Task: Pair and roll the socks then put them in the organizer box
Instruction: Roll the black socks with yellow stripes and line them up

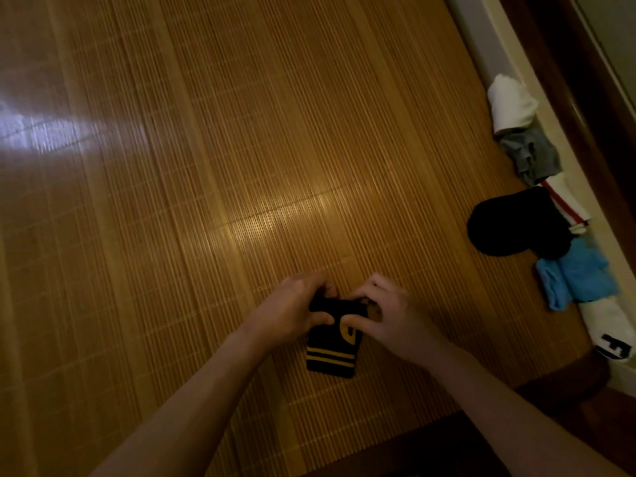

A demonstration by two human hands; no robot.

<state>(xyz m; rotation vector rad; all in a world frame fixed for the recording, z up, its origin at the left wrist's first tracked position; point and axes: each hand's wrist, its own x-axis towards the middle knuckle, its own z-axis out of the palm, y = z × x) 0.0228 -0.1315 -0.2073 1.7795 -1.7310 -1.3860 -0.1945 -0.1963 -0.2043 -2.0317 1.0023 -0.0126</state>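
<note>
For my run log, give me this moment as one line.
step: rolling, apparently | left hand: grips black-and-yellow sock | right hand: grips same sock | waiting: loose socks at right edge | organizer box: not in view

This is a room in a home, most likely a bedroom. A bamboo mat [206, 166] of thin slats covers nearly the whole surface. Along its right edge runs a dark wooden frame [568, 98], with a pale strip [471, 39] between mat and wood. Loose socks lie in a row by that edge: a white sock [511, 105], a grey sock [531, 154], a black sock [512, 225] and a blue sock [578, 277]. On the mat the left hand [292, 311] and the right hand [392, 321], both bare, grip a striped sock [332, 342]: household laundry. The light is dim and warm.
</note>
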